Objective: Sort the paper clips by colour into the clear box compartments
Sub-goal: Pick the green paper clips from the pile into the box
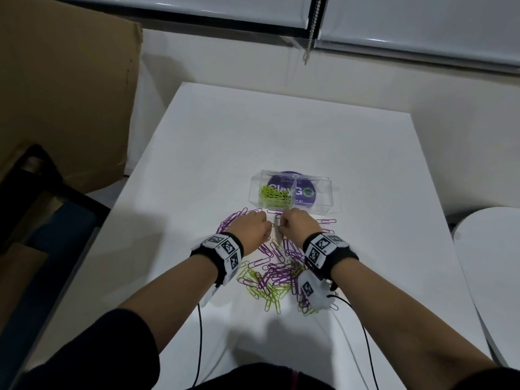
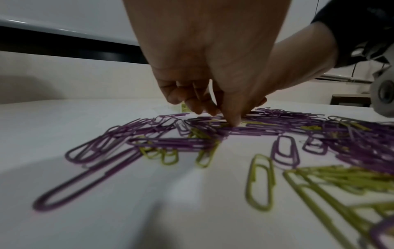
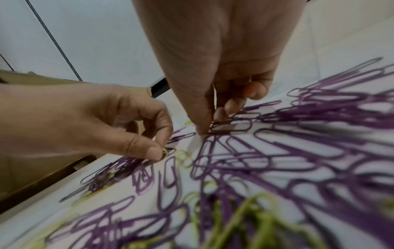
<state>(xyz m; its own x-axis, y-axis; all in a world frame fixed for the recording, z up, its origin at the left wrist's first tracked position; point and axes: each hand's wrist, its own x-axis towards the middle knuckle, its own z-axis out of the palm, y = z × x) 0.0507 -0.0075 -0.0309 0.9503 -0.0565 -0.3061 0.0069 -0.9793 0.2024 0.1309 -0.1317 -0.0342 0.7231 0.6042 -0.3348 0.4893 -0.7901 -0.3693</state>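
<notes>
Head view shows both hands low over the mixed pile of purple and green wire paper clips (image 1: 277, 273) on the white table (image 1: 309, 136), just before the clear plastic two-compartment box (image 1: 291, 192), probably to shorten each transfer. Left hand (image 1: 251, 228) pinches a green clip (image 3: 164, 151); right hand (image 1: 299, 225) has thumb and fingers together on a purple clip (image 3: 231, 127). Only the left compartment holds green clips.

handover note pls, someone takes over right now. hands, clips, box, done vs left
Left hand: pinching a green clip at the pile's far edge.
Right hand: fingertips down on purple clips; grip unclear.
Clear box: beyond the hands; left compartment holds green clips, right looks empty.
Done: some greens sorted.
Left: mixed pile on the table, all purples, remaining greens.
</notes>
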